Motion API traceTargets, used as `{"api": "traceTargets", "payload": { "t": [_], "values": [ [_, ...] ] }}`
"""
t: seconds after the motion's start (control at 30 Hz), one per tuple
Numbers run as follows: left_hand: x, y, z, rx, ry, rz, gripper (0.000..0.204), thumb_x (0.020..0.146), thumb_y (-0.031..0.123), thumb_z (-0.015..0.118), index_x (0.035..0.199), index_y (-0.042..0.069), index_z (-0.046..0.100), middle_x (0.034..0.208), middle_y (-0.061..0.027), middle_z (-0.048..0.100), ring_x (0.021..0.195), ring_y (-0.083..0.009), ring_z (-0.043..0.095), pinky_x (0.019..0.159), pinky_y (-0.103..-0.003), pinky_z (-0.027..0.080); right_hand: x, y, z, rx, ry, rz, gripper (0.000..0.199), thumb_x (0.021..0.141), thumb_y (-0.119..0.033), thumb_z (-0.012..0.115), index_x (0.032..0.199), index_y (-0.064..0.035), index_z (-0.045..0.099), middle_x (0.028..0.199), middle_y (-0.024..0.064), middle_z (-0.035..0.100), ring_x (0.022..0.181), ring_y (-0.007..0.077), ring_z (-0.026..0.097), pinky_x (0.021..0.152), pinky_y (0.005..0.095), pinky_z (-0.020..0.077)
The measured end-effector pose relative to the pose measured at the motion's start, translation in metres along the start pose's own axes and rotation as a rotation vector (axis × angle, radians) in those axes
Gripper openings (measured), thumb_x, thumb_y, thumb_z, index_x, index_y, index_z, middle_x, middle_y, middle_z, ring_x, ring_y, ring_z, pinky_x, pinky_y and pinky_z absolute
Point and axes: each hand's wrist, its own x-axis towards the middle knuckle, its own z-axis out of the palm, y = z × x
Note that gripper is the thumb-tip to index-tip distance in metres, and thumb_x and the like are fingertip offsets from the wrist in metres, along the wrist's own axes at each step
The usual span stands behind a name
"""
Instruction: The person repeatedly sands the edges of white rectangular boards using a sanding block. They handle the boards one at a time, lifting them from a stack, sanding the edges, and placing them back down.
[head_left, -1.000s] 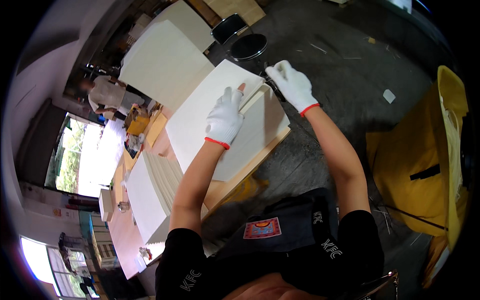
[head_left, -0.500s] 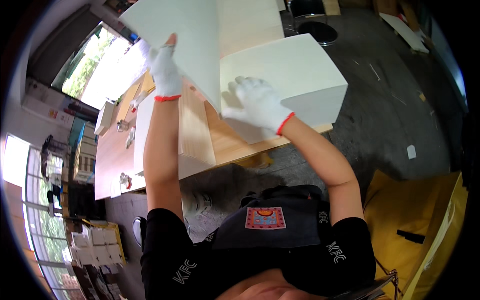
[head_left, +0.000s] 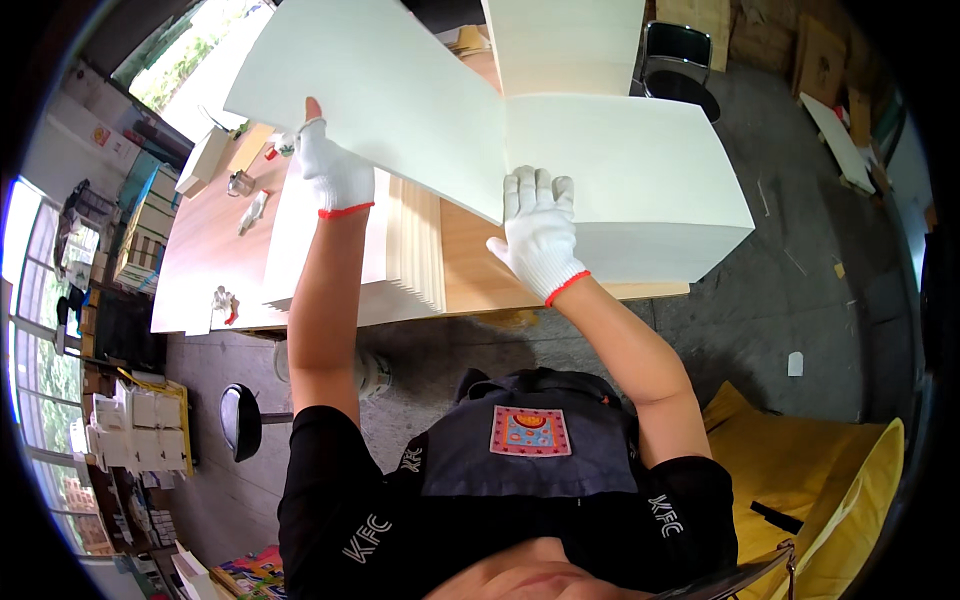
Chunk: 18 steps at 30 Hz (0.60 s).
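Observation:
My left hand [head_left: 338,172], in a white knitted glove with a red cuff and a bare thumb tip, grips the near edge of a large white sheet [head_left: 370,95]. Its thumb lies on the face I see, while the fingers are hidden behind. The sheet slants up to the left from a thick stack of white sheets [head_left: 640,160]. Gloved the same way, my right hand [head_left: 540,225] lies flat by the left edge of that stack, near where the raised sheet meets it. Its fingers are stretched out and its thumb points left.
Left of the gap, another stack with stepped edges [head_left: 415,245] sits on the wooden table [head_left: 480,265]. A tall pale stack [head_left: 570,50] rises behind. A metal cup [head_left: 240,183] stands at the left. Beyond the table are a black chair [head_left: 680,60] and a yellow cloth container [head_left: 790,460].
The raised sheet has tilted lower and further left with my left hand. My right hand has turned, its fingers now pointing away from me beside the fold. The view has shifted too.

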Motion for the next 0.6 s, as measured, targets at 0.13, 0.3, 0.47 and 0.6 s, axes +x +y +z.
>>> {"api": "traceTargets", "payload": {
  "t": [0.13, 0.3, 0.47, 0.6],
  "values": [
    [0.024, 0.017, 0.018, -0.074, 0.123, -0.038, 0.046, 0.11, 0.029, 0.043, 0.147, 0.001, 0.043, 0.144, -0.0142, 0.051, 0.127, -0.0309, 0.054, 0.106, -0.044, 0.046, -0.002, 0.001, -0.003, -0.017, 0.028, 0.007, 0.093, 0.089, -0.06, 0.062, 0.152, 0.0031, 0.038, 0.154, 0.0173, 0.04, 0.143, 0.0321, 0.037, 0.117, 0.0549, 0.0229],
    [0.041, 0.041, 0.038, -0.147, 0.074, 0.01, 0.048, 0.109, 0.033, 0.045, 0.145, 0.001, 0.046, 0.139, -0.0151, 0.056, 0.125, -0.0277, 0.056, 0.104, -0.042, 0.048, 0.0, 0.019, -0.036, 0.25, 0.413, -0.06, 0.089, 0.086, -0.055, 0.069, 0.15, 0.0006, 0.04, 0.15, 0.0214, 0.043, 0.138, 0.0367, 0.042, 0.114, 0.0556, 0.03],
    [0.012, 0.024, 0.065, -0.128, 0.101, 0.049, 0.052, 0.108, 0.039, 0.044, 0.149, 0.009, 0.041, 0.145, -0.0133, 0.052, 0.127, -0.0323, 0.053, 0.106, -0.052, 0.045, 0.02, 0.016, -0.104, 0.273, 0.689, -0.202, 0.074, 0.091, -0.034, 0.069, 0.152, -0.0061, 0.039, 0.143, 0.0203, 0.053, 0.117, 0.0337, 0.062, 0.096, 0.0403, 0.0508],
    [-0.003, 0.036, 0.077, -0.215, -0.015, -0.026, 0.063, 0.102, 0.033, 0.057, 0.154, 0.007, 0.033, 0.149, -0.0155, 0.046, 0.133, -0.0309, 0.047, 0.108, -0.046, 0.042, 0.041, 0.035, -0.097, 0.644, 0.879, -0.436, 0.062, 0.094, -0.015, 0.064, 0.153, -0.0069, 0.044, 0.134, 0.0171, 0.064, 0.106, 0.023, 0.07, 0.087, 0.0304, 0.0558]
  ]
}}
